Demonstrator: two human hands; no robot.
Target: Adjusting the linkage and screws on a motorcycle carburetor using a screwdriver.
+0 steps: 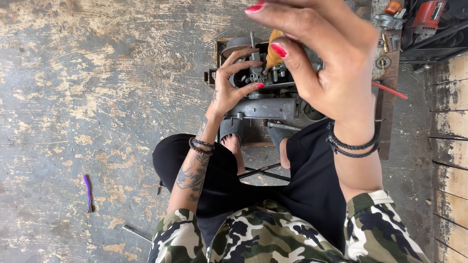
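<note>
Head view shows us the worn concrete floor [97, 87], then the grey metal carburettor [268, 97] standing on it between our feet. Our right hand [326, 63], raised close to the camera, closes its fingers around a wooden-handled screwdriver [274, 51] pointing into the carburettor. Our left hand [231, 83] rests spread-fingered on the carburettor's top, gripping nothing. A small purple tool [88, 192] lies well apart on the floor.

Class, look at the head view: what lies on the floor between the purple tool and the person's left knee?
Bare, worn concrete floor; nothing lies between the purple tool and the left knee, as the head view shows.
</note>
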